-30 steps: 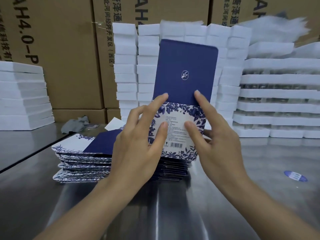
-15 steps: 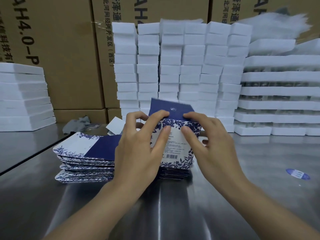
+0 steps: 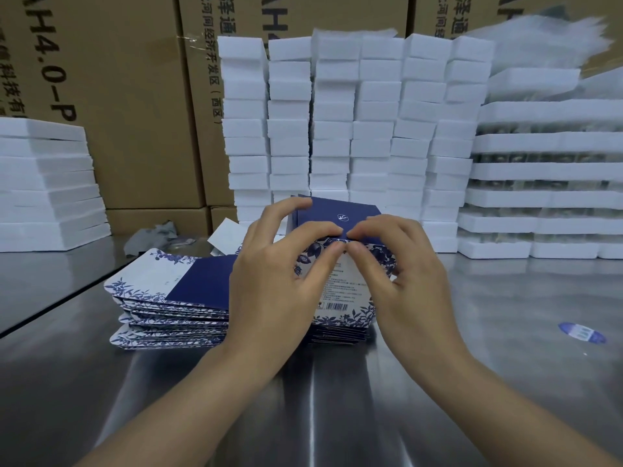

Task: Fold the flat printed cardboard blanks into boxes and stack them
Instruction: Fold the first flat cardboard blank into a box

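— What's on the table (image 3: 505, 382)?
— White foam blocks (image 3: 337, 129) at the back, a pile of flat blanks (image 3: 168, 308) in front.
— The box (image 3: 340, 291)?
— On that pile, blue flap (image 3: 337, 214) bent over. My left grip (image 3: 273, 281) and right grip (image 3: 414, 284), 2 together, pinch its top edge.

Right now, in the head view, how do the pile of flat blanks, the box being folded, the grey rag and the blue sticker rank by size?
1. pile of flat blanks
2. box being folded, partly hidden
3. grey rag, farther off
4. blue sticker, nearly like the rag, so unsure
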{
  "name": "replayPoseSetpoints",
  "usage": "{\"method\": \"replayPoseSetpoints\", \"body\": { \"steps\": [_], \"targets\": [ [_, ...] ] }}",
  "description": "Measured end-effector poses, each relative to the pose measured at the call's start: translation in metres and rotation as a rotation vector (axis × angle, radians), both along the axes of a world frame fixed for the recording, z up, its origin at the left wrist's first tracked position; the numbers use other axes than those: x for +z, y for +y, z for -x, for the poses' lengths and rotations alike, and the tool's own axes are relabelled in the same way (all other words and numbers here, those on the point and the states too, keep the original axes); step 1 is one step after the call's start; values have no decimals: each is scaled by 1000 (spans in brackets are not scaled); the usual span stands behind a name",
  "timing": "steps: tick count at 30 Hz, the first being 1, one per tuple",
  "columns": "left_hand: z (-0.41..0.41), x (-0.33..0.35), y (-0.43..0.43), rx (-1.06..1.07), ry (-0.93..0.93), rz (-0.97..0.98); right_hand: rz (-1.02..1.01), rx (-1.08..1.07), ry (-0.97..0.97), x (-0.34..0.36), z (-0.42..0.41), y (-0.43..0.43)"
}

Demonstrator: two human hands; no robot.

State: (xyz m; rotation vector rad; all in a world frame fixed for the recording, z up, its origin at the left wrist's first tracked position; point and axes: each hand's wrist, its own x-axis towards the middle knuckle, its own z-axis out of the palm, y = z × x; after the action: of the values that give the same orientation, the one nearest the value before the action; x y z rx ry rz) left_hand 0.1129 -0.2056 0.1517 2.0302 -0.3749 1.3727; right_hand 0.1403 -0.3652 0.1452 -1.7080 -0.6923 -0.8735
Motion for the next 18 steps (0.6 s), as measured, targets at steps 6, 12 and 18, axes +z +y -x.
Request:
{"method": "replayPoseSetpoints", "body": {
  "steps": [6, 12, 18],
  "targets": [
    [-4, -3, 2, 8, -18, -34, 9, -48, -17, -8, -1, 5],
    [-6, 3, 14, -33, -40, -87, -40, 18, -24, -5, -9, -4],
    [-9, 1, 19, -77, 20, -51, -32, 26, -14, -10, -15, -9]
  ]
}}
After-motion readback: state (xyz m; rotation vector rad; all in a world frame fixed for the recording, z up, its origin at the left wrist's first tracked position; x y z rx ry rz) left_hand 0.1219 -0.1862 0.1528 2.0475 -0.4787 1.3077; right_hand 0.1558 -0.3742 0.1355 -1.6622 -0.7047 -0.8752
